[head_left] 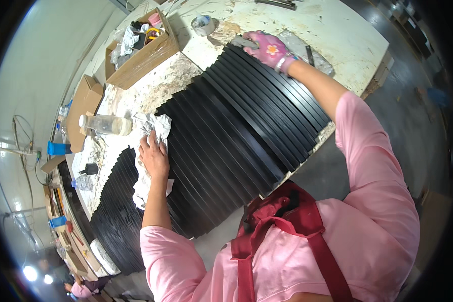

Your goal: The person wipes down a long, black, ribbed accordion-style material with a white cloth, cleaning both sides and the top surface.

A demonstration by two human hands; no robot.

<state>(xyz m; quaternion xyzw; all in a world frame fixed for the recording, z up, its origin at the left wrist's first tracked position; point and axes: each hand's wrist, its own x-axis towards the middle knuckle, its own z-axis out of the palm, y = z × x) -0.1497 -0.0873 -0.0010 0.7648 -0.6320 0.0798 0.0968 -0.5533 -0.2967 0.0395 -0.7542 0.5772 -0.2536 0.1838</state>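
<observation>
Long black strips (pixel 211 151) lie side by side in a wide row along the worktable (pixel 332 25). My left hand (pixel 154 157) is bare and rests, fingers spread, on a crumpled white cloth (pixel 145 181) over the strips. At the far right end of the row, my right hand (pixel 271 49) wears a pink glove with a flower print. Its fingers close around a grey piece of cloth or pad (pixel 244 43), pressed at the far ends of the strips; the material is hard to tell. A capped, clear bottle (pixel 105 125) lies beside the white cloth.
Beyond the strips stand an open cardboard box (pixel 146 60) of odds and ends and a roll of tape (pixel 203 25). A flat grey sheet (pixel 307 53) with a dark tool on it lies by my right wrist. Another person (pixel 80 289) shows at far lower left.
</observation>
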